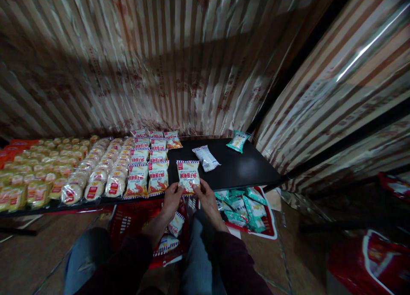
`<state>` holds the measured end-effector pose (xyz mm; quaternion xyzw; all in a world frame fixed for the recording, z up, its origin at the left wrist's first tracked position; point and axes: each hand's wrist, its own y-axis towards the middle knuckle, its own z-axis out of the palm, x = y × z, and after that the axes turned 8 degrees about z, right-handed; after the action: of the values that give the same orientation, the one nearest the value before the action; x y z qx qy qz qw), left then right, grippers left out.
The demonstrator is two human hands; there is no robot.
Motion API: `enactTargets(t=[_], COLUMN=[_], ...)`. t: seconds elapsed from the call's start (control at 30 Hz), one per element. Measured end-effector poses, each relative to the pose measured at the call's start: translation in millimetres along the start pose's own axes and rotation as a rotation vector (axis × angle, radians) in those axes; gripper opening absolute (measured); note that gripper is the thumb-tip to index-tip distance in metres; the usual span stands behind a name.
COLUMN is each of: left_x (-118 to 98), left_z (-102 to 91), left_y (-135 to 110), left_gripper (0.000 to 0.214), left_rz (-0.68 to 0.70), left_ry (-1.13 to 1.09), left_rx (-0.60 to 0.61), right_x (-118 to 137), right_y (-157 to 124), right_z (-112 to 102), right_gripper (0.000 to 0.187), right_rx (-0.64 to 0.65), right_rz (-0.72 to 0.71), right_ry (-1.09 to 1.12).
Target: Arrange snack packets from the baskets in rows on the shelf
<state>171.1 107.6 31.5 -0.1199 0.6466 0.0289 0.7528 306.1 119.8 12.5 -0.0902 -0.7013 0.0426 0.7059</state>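
Note:
Between my two hands is a snack bag (188, 173) with a striped top edge and red lettering, at the front edge of the black shelf (237, 167). My left hand (172, 198) pinches its lower left corner, and my right hand (206, 197) grips its lower right corner. Left of it, matching snack bags (138, 180) stand in two rows running back. Behind and to the right lies a bag with its pale back up (206, 158). A green bag (238, 141) rests near the far right corner.
Wrapped round cakes (92, 185) and yellow packs (38, 190) fill the shelf's left side. Below are a red basket (123, 220) with striped bags and another basket (273, 226) with green bags. Black bars (307, 162) cross at right; striped sheeting (179, 73) hangs behind.

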Motion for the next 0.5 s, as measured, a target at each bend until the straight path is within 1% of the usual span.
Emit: enactTargets(t=[0.07,0.17,0.23,0.37,0.5], left_x=[0.1,1.3,3.3,7.6,9.0], left_z=[5.2,12.1,16.0,22.3,25.3], left_y=[6.7,17.6,25.8,41.7,55.6], left_gripper=[0.029,0.035,0.038,0.043,0.050], left_rz=[-0.015,-0.060,-0.063,-0.002,0.066], left_ry=[0.019,0.064,0.079,0.136,0.173], left_rx=[-0.040,-0.089,-0.109,-0.158,-0.155], right_x=[-2.3,-6.2,-7.8,-6.9,-4.1], right_y=[11.8,29.0,40.1,61.7,81.6], right_z=[0.3,2.2,4.4,10.8,18.6], right_gripper=[0.053,0.052,0.052,0.052,0.049], right_rx=[-0.009,-0.037,-0.066,-0.097,-0.116], right_rz=[-0.018,-0.030,-0.027,-0.047,-0.071], right_ry=[-0.009,-0.023,-0.041,-0.064,-0.069])
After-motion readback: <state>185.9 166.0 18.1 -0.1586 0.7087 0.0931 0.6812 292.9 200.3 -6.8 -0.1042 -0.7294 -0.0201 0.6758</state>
